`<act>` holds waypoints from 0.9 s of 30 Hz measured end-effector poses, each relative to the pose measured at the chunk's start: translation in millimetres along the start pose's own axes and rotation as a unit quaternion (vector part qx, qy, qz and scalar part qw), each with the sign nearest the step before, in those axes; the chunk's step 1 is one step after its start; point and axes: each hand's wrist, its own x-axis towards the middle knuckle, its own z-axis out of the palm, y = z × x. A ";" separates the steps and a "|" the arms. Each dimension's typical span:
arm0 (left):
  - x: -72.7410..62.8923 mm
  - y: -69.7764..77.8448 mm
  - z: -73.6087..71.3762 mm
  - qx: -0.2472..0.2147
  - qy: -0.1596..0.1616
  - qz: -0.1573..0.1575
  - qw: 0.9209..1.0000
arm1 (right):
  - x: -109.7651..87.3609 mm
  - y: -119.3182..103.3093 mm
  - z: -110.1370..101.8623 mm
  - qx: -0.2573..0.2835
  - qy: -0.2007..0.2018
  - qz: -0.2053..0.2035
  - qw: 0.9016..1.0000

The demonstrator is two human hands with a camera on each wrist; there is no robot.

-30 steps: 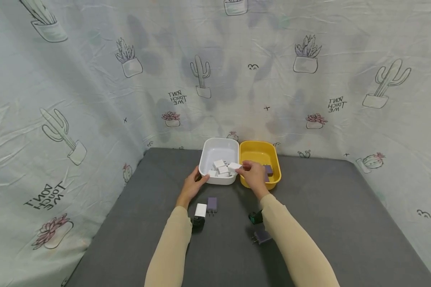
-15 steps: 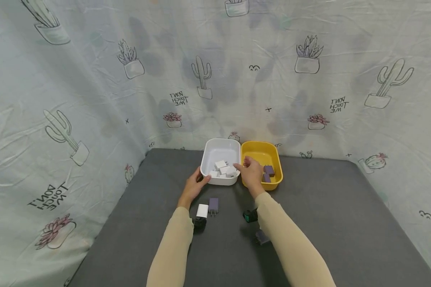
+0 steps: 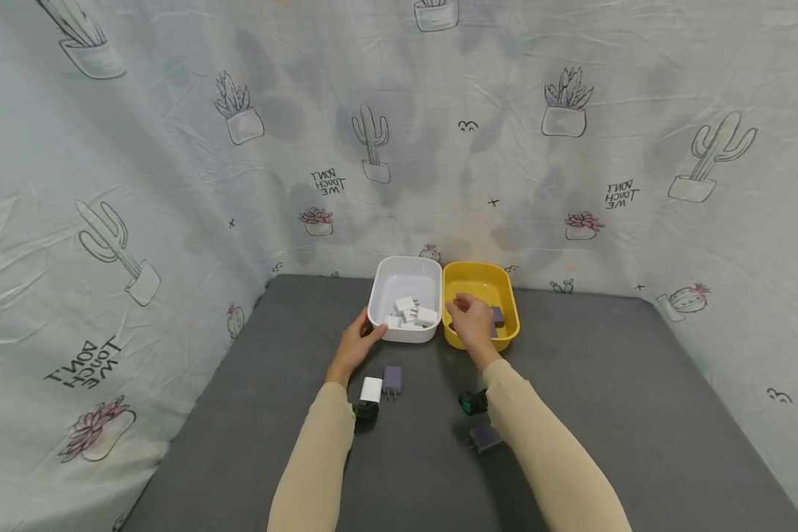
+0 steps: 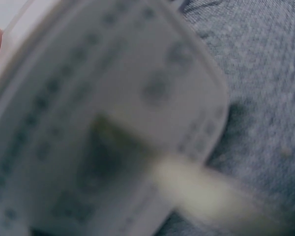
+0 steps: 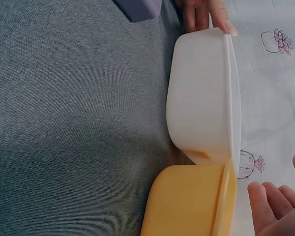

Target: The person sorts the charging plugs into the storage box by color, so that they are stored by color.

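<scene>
My left hand [image 3: 357,343] holds the front left corner of a white plastic bin [image 3: 406,277], its thumb on the rim and its fingers against the outer wall. Several white charger plugs [image 3: 425,317] lie piled at the bin's near end. Right beside it stands a yellow bin [image 3: 479,275] with purple charger plugs [image 3: 498,316], partly hidden by my right hand [image 3: 471,325]. That hand hovers over the yellow bin's near left side; in the right wrist view its fingers [image 5: 263,204] are loosely bent with nothing between them.
On the grey tabletop [image 3: 253,414] in front of the bins lie a purple charger plug [image 3: 392,378] and a white one [image 3: 372,389] by my left wrist. Another purple plug [image 3: 485,438] lies beside my right forearm. A printed cloth [image 3: 465,185] hangs behind the bins.
My right hand has let go of a white charger plug, which now lies on the pile in the white bin. The hand has drawn back slightly right. My left hand stays in place.
</scene>
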 end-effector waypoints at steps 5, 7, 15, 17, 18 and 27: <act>-0.7 0.2 0.0 0.004 -0.005 0.000 1.000 | -1.9 6.1 -3.8 -0.002 -0.024 -0.004 1.000; -0.6 0.2 0.4 0.001 -0.006 -0.001 1.000 | -2.4 7.9 -6.3 -0.007 -0.031 -0.008 0.999; 1.5 -2.0 -0.6 0.009 0.000 -0.005 1.000 | -6.9 13.6 -16.2 -0.025 -0.042 -0.051 0.998; 1.8 -2.1 -0.7 0.009 0.001 -0.004 1.000 | -8.9 14.2 -16.3 -0.029 -0.045 -0.061 0.997; 1.8 -2.0 -0.7 0.010 0.001 -0.003 1.000 | -10.1 14.4 -15.7 -0.032 -0.046 -0.066 0.996; 1.7 -0.6 -0.3 0.013 0.004 -0.004 1.000 | -22.8 11.5 0.1 -0.032 -0.074 -0.097 0.992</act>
